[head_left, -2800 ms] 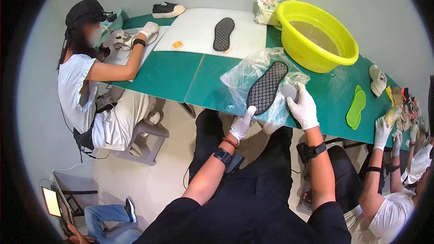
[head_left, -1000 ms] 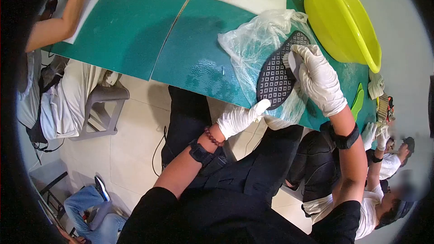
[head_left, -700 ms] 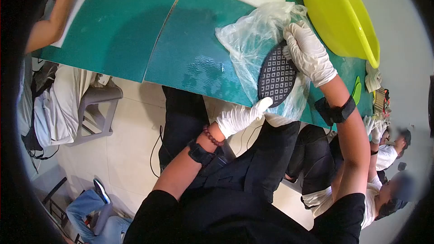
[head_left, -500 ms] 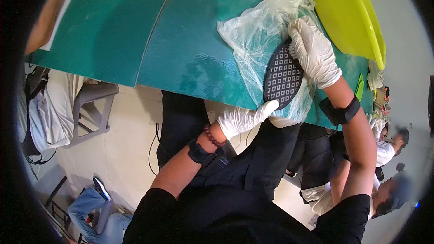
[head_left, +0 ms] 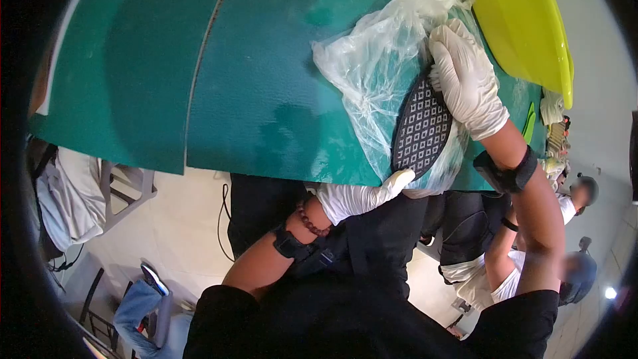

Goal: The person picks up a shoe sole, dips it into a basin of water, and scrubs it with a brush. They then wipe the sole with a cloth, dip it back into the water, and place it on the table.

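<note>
A dark, pointed-oval piece like a shoe sole (head_left: 421, 129), covered in small pale squares, lies tilted over a crumpled clear plastic bag (head_left: 362, 73). Its lower end is gripped by my left hand (head_left: 362, 201), white-gloved, with the thumb on top and the other fingers hidden beneath. My right hand (head_left: 465, 80), gloved too, is closed over the upper end, fingers bent together. Pale tufts show under the right fingers, but I cannot tell what they belong to.
Bag and sole are at the front edge of a green-topped table (head_left: 266, 93). A yellow-green basin (head_left: 522, 20) stands at the back right, with a bright green strip (head_left: 530, 123) nearer me. Another person (head_left: 495, 262) sits at right; a grey stool (head_left: 126, 189) is at left.
The whole view has shifted slightly, with the table edge lower. My right hand stays over the sole's upper end, its fingers more flattened; my left hand keeps its hold.
</note>
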### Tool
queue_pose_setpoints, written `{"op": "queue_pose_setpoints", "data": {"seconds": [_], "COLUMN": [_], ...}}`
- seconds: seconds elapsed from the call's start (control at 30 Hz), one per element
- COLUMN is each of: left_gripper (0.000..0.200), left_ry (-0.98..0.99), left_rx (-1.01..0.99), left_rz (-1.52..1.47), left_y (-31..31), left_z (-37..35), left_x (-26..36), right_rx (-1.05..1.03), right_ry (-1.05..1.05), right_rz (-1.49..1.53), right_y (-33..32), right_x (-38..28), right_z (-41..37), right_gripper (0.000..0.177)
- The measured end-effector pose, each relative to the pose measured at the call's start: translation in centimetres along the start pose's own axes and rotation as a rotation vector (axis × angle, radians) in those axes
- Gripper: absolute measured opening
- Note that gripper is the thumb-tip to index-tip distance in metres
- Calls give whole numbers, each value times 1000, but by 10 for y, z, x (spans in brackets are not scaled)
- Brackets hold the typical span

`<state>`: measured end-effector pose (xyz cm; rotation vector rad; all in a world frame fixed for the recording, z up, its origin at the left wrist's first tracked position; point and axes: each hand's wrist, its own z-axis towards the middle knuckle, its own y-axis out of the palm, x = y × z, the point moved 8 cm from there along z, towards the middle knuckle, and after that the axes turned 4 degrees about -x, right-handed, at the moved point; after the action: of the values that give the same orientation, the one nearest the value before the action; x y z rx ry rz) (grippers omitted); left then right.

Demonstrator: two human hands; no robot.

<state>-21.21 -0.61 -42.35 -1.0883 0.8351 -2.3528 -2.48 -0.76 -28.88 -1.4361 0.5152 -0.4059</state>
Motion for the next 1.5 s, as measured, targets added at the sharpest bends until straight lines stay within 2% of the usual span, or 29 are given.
{"op": "queue_pose_setpoints", "data": {"seconds": [0.1, 0.2, 0.23, 0.3, 0.37, 0.43, 0.53, 0.6, 0.67, 0.7, 0.77, 0.87, 0.97, 1.03, 1.07, 1.13, 1.2, 1.23, 1.27, 1.33, 1.37, 1.43, 1.5], "left_gripper": [38, 37, 37, 35, 38, 39, 34, 32, 35, 36, 41, 44, 50, 47, 47, 44, 40, 39, 38, 36, 35, 37, 40], "left_ry": [-123, -70, -490, -679, -756, -865, -838, -672, -639, -760, -1126, -1217, -1175, -1112, -1145, -1093, -1126, -924, -910, -956, -960, -917, -894], "left_rx": [123, 117, -61, -251, -420, -430, -220, 44, 189, 197, 184, 277, 158, 272, 345, 289, 385, 202, 215, 321, 334, 327, 233], "left_rz": [-82, -17, -824, -891, -871, -796, -714, -609, -496, -598, -1021, -1005, -1017, -1110, -1160, -1254, -1225, -1394, -1398, -1360, -1348, -1407, -1414], "left_y": [-17, -22, -6, -24, -15, -27, -30, -23, -19, -14, -9, -2, 7, 3, 3, 7, 4, 8, 7, 14, 17, 14, 16], "left_z": [1, 1, 4, 9, 5, 5, 4, -5, -16, -23, -20, -33, -46, -30, -25, -29, -18, -12, -21, -44, -51, -46, -38], "left_x": [-5, -5, -31, -23, -28, -21, -19, -23, -31, -38, -33, -45, -58, -52, -44, -42, -34, -38, -43, -56, -61, -62, -57], "right_rx": [52, 144, 117, 155, 123, 162, 238, 275, 406, 368, 331, 312, 396, 464, 438, 375, 351, 299, 261, 46, 37, 101, 221], "right_ry": [-14, -53, -45, 8, 86, 94, 104, 123, 117, 162, 172, 152, 132, 87, 116, 155, 221, 251, 285, 350, 377, 410, 405], "right_rz": [-54, -61, -64, -44, -48, 5, 87, 112, 201, 255, 295, 336, 459, 522, 548, 587, 493, 432, 381, 373, 294, 227, 248], "right_y": [0, -4, -1, -1, 3, 2, -6, -12, -23, -24, -27, -45, -67, -77, -80, -99, -140, -155, -169, -181, -186, -187, -194], "right_x": [0, -4, 1, 1, 7, 7, 8, 13, 16, 20, 24, 31, 40, 45, 53, 68, 67, 61, 56, 45, 39, 28, 12], "right_z": [-1, -1, -1, -5, -7, -8, -14, -20, -29, -32, -41, -60, -89, -113, -125, -146, -174, -185, -194, -208, -211, -212, -217], "right_gripper": [16, 15, 17, 19, 22, 22, 24, 27, 22, 23, 27, 34, 35, 34, 33, 32, 31, 30, 29, 37, 36, 33, 30]}}
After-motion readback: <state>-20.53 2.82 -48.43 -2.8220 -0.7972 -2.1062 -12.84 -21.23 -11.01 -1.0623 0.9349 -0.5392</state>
